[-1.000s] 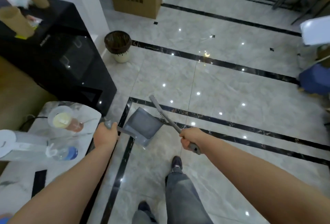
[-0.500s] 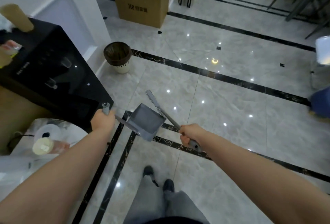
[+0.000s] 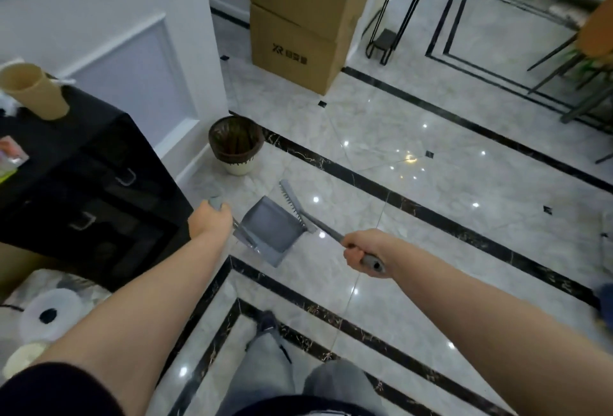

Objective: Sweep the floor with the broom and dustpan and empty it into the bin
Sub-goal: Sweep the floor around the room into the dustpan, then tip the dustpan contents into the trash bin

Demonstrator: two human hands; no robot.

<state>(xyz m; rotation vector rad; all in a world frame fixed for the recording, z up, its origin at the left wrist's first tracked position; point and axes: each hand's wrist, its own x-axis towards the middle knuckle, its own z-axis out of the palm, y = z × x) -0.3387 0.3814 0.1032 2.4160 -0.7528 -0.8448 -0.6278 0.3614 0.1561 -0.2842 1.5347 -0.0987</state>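
My left hand (image 3: 212, 218) grips the top of the grey dustpan's handle. The dustpan (image 3: 268, 231) hangs above the marble floor, its tray tilted. My right hand (image 3: 360, 248) is shut on the grey broom handle. The broom (image 3: 293, 201) runs up and left from that hand, its comb-like head resting against the dustpan's far edge. The round bin (image 3: 236, 143), lined with a dark bag, stands on the floor by the white wall corner, a short way beyond the dustpan. I cannot make out any contents in the dustpan.
A black cabinet (image 3: 86, 183) stands at the left with a paper cup (image 3: 31, 90) on it. Two stacked cardboard boxes (image 3: 298, 24) sit behind the bin. A marble-topped table (image 3: 49, 289) holds items at the lower left. Chair legs (image 3: 577, 84) stand far right.
I have stepped forward toward the bin. Both hands, the dustpan and the broom have come closer to it, and the side table has slid down and left out of view.
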